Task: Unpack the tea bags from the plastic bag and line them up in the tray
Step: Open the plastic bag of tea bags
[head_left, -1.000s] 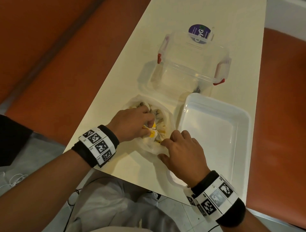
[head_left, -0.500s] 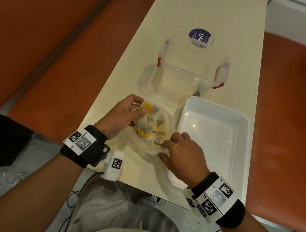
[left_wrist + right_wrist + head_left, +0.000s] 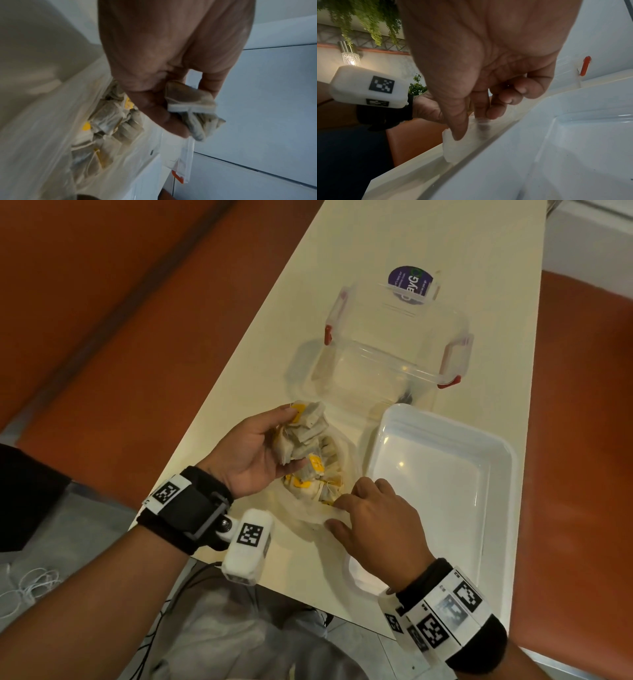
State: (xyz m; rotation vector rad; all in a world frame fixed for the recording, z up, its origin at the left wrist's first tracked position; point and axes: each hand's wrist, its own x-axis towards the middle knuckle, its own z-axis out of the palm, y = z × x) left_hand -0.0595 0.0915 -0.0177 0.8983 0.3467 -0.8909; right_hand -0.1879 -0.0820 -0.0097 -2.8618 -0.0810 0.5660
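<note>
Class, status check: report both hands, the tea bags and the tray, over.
Left hand grips a bunch of tea bags above the plastic bag. Right hand pinches the bag's edge. Tray holds no tea bags. Nothing in the way.

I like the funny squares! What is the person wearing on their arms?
Both forearms are bare. Each wrist wears a black band with white tags printed in black square patterns. A white camera box, also tagged, hangs from a grey bracket on the left band. The right band carries several tags.
</note>
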